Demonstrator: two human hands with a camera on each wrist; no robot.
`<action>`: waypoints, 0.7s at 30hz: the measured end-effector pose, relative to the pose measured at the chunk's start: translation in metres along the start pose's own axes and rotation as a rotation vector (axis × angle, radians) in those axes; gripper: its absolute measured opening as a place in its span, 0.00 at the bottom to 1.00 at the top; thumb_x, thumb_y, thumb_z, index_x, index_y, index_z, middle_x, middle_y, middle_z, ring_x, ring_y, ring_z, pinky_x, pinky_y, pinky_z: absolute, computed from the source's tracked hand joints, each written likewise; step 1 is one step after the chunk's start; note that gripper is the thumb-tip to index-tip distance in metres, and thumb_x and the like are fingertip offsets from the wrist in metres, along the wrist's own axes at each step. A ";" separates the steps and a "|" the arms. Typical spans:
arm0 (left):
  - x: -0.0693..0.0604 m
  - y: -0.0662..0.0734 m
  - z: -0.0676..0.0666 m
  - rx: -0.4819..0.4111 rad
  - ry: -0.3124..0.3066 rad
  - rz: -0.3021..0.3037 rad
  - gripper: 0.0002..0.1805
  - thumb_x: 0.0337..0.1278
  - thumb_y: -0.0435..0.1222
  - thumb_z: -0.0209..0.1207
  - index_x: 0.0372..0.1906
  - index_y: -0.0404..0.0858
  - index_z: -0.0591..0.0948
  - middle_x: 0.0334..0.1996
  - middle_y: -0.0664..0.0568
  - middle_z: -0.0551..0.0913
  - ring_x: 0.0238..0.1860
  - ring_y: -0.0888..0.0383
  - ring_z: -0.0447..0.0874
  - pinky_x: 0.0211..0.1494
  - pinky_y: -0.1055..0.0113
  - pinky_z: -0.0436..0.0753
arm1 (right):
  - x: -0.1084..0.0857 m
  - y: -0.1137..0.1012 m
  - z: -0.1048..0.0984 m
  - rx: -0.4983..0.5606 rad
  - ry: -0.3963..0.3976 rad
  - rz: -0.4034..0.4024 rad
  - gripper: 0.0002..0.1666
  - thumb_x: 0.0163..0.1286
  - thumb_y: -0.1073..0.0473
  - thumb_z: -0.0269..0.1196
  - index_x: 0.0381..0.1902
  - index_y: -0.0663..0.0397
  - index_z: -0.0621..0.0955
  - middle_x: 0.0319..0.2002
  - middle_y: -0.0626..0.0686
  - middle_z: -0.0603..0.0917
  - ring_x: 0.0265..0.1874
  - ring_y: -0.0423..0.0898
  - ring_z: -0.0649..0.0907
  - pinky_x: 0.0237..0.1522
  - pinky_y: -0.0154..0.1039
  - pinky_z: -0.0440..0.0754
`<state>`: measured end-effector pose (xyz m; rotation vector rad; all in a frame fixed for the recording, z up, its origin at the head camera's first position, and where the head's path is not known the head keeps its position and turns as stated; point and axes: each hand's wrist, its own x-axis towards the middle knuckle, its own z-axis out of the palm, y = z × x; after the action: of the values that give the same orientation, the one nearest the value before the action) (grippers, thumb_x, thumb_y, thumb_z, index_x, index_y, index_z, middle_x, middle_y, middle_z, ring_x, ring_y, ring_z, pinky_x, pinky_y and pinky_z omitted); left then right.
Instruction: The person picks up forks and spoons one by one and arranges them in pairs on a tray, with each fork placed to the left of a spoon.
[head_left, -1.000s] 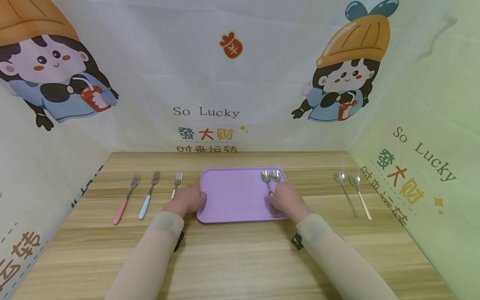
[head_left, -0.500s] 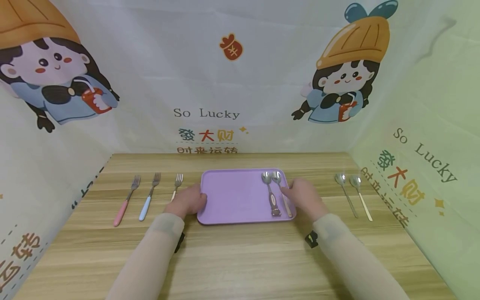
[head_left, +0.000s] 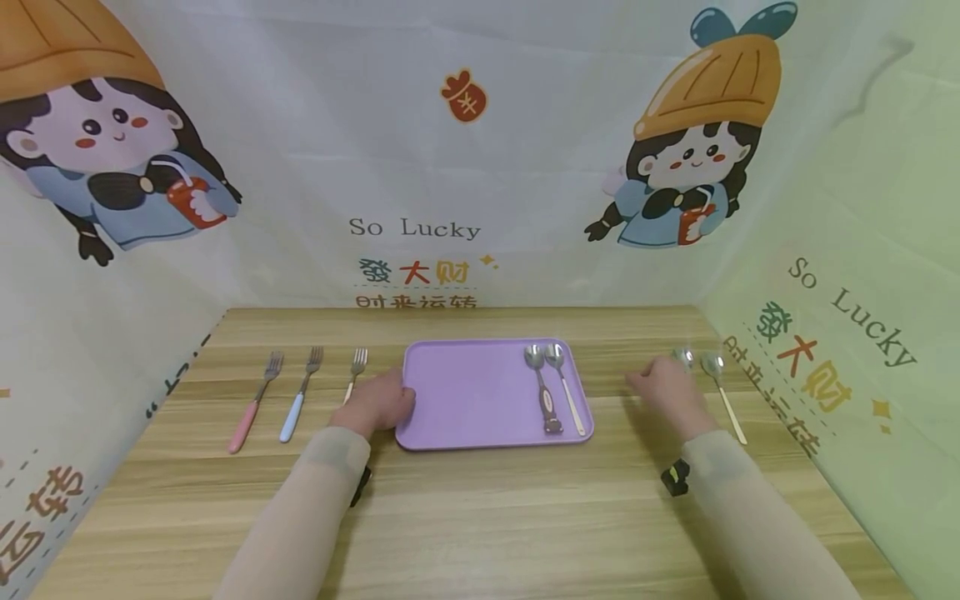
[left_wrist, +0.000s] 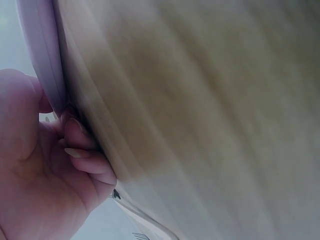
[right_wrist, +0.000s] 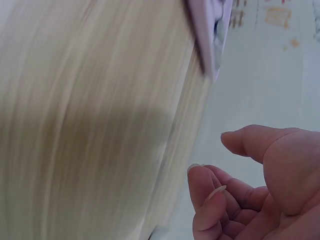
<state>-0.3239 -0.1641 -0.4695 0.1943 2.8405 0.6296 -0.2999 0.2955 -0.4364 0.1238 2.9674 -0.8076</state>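
Your left hand pinches the purple tray by its left edge — the tray sits on the table, two spoons lying along its right side. Your right hand (thumb apart, fingers loosely curled) holds nothing — it's near two other spoons, hiding part of one.

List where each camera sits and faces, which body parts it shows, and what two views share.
Head: head-worn, facing forward and down at the purple tray, forks and spoons; left hand, right hand and sleeves show.
Left wrist: on that wrist, facing the left hand gripping the purple tray; only that hand shows.
Right wrist: on that wrist, facing the right hand; only it shows.
Wrist views share: purple tray, wooden table.
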 end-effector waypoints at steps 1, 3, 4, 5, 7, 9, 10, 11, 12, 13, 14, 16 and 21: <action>-0.003 0.002 -0.002 0.001 -0.007 -0.001 0.36 0.81 0.42 0.42 0.79 0.20 0.65 0.76 0.25 0.72 0.77 0.27 0.72 0.83 0.36 0.71 | 0.000 0.005 -0.003 -0.007 0.003 -0.002 0.29 0.81 0.51 0.60 0.16 0.50 0.73 0.13 0.42 0.68 0.15 0.40 0.68 0.22 0.34 0.71; -0.005 0.004 -0.002 0.006 0.002 -0.004 0.35 0.80 0.42 0.42 0.79 0.21 0.65 0.76 0.25 0.73 0.77 0.27 0.73 0.83 0.36 0.71 | -0.003 0.013 -0.009 -0.023 0.006 -0.006 0.29 0.80 0.52 0.60 0.16 0.50 0.71 0.14 0.43 0.69 0.15 0.40 0.68 0.22 0.35 0.72; -0.006 0.004 -0.003 0.008 0.001 -0.003 0.35 0.80 0.43 0.42 0.79 0.21 0.66 0.76 0.25 0.74 0.77 0.27 0.73 0.83 0.36 0.72 | -0.005 0.015 -0.013 -0.033 0.006 -0.007 0.28 0.80 0.52 0.60 0.17 0.52 0.72 0.15 0.44 0.70 0.16 0.41 0.69 0.23 0.37 0.73; -0.007 0.005 -0.003 0.010 0.001 -0.002 0.36 0.80 0.43 0.42 0.78 0.20 0.66 0.76 0.25 0.74 0.76 0.27 0.73 0.82 0.36 0.72 | -0.006 0.018 -0.016 -0.039 0.009 -0.005 0.26 0.79 0.53 0.61 0.19 0.54 0.74 0.16 0.45 0.72 0.16 0.42 0.70 0.24 0.37 0.74; -0.008 0.006 -0.004 0.010 0.001 -0.001 0.35 0.80 0.43 0.42 0.78 0.20 0.66 0.75 0.25 0.74 0.76 0.27 0.73 0.82 0.36 0.72 | -0.005 0.026 -0.019 -0.052 0.011 0.010 0.22 0.80 0.52 0.62 0.27 0.62 0.79 0.19 0.50 0.76 0.19 0.45 0.74 0.27 0.40 0.78; -0.007 0.006 -0.005 0.004 -0.003 -0.002 0.35 0.80 0.43 0.43 0.78 0.20 0.66 0.75 0.25 0.74 0.76 0.27 0.73 0.82 0.35 0.72 | 0.001 0.039 -0.020 -0.093 0.016 0.014 0.21 0.80 0.51 0.62 0.38 0.68 0.82 0.26 0.55 0.79 0.23 0.49 0.77 0.30 0.43 0.81; -0.007 0.005 -0.005 0.001 -0.012 -0.001 0.35 0.81 0.43 0.43 0.79 0.20 0.65 0.76 0.24 0.73 0.77 0.26 0.73 0.82 0.35 0.72 | 0.009 0.051 -0.017 -0.113 0.037 0.015 0.21 0.79 0.51 0.62 0.40 0.68 0.82 0.27 0.57 0.80 0.23 0.50 0.77 0.29 0.44 0.82; -0.004 0.004 -0.003 -0.004 -0.005 -0.004 0.35 0.80 0.43 0.43 0.78 0.20 0.66 0.75 0.25 0.74 0.76 0.27 0.73 0.82 0.35 0.72 | 0.017 0.061 -0.015 -0.136 0.053 0.023 0.23 0.78 0.49 0.62 0.41 0.68 0.83 0.29 0.59 0.81 0.25 0.51 0.78 0.30 0.45 0.83; -0.003 0.003 -0.003 -0.006 -0.009 -0.006 0.35 0.80 0.43 0.44 0.78 0.20 0.66 0.75 0.25 0.74 0.76 0.27 0.73 0.82 0.35 0.72 | 0.025 0.072 -0.012 -0.164 0.068 0.029 0.24 0.78 0.48 0.62 0.41 0.69 0.84 0.32 0.61 0.81 0.26 0.52 0.79 0.30 0.46 0.83; 0.000 0.001 -0.002 -0.012 -0.010 -0.011 0.36 0.80 0.44 0.44 0.79 0.21 0.66 0.76 0.25 0.74 0.77 0.27 0.73 0.82 0.35 0.72 | 0.028 0.078 -0.013 -0.169 0.065 0.039 0.26 0.77 0.47 0.62 0.42 0.70 0.83 0.35 0.65 0.82 0.28 0.54 0.79 0.31 0.47 0.84; 0.004 -0.002 0.000 -0.010 -0.011 -0.010 0.36 0.79 0.44 0.44 0.79 0.21 0.66 0.76 0.25 0.73 0.77 0.27 0.73 0.82 0.34 0.72 | 0.029 0.080 -0.015 -0.183 0.066 0.044 0.26 0.76 0.49 0.62 0.45 0.73 0.82 0.39 0.68 0.82 0.30 0.55 0.80 0.32 0.48 0.84; 0.011 -0.007 0.004 -0.011 -0.017 -0.010 0.37 0.79 0.44 0.44 0.79 0.20 0.65 0.76 0.25 0.73 0.77 0.26 0.72 0.81 0.34 0.72 | 0.022 0.076 -0.019 -0.183 0.064 0.074 0.28 0.76 0.51 0.61 0.49 0.77 0.80 0.44 0.71 0.82 0.32 0.57 0.80 0.32 0.49 0.84; 0.017 -0.011 0.007 -0.024 -0.034 -0.023 0.38 0.80 0.44 0.43 0.80 0.20 0.63 0.78 0.24 0.70 0.79 0.26 0.69 0.84 0.34 0.69 | -0.009 0.046 -0.038 -0.181 0.004 0.131 0.30 0.77 0.56 0.58 0.58 0.84 0.74 0.43 0.74 0.80 0.34 0.59 0.81 0.34 0.50 0.85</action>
<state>-0.3394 -0.1687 -0.4837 0.1669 2.7969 0.6497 -0.2885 0.3540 -0.4267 0.3063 2.9799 -0.5224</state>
